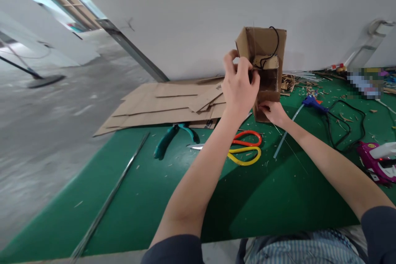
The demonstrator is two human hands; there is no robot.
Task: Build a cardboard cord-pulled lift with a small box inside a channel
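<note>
A brown cardboard box structure (267,43) stands upright near the wall, with an open front, inner compartments and a black cord (277,41) looped at its top. My left hand (239,84) is curled around its left edge, the fingertips partly hidden by the hand itself. Low on the box, my right hand (274,112) has its fingers pinched together at the bottom compartment. A thin wire (291,148) trails from under that hand across the green table. Scissors with one red and one yellow handle (247,156) lie beneath my left forearm, which covers part of the blades.
Flat cardboard sheets (154,105) lie at the back left, with teal-handled pliers (167,142) before them. A bundle of thin metal wires (114,192) runs along the left. A blue glue gun (314,103) with a glue stick, cardboard scraps (289,84) and a magenta-and-white device (375,161) occupy the right.
</note>
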